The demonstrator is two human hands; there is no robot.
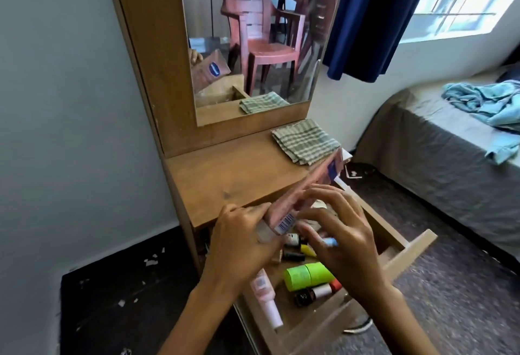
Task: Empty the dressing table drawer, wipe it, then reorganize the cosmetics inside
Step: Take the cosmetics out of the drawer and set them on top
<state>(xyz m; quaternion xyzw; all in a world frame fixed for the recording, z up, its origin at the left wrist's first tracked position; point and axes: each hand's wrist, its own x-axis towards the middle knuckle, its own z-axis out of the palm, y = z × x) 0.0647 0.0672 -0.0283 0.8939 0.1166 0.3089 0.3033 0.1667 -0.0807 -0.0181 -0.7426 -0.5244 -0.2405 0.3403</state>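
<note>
The wooden drawer (405, 259) of the dressing table stands pulled out, with cosmetics lying inside. My left hand (239, 245) grips the lower end of a long pink box (306, 188) that tilts up over the tabletop. My right hand (343, 239) hovers over the drawer with a small blue-tipped item (329, 241) between its fingers and also touches the box. Below the hands lie a lime green bottle (308, 274), a pink tube (266, 295), a small red-and-white bottle (323, 290) and small dark bottles (294, 256).
A folded checked cloth (305, 141) lies on the wooden tabletop (225, 174) at the right, under the mirror (253, 39). A bed (439, 141) with blue cloth stands to the right. Paper scraps litter the dark floor (118, 298) on the left.
</note>
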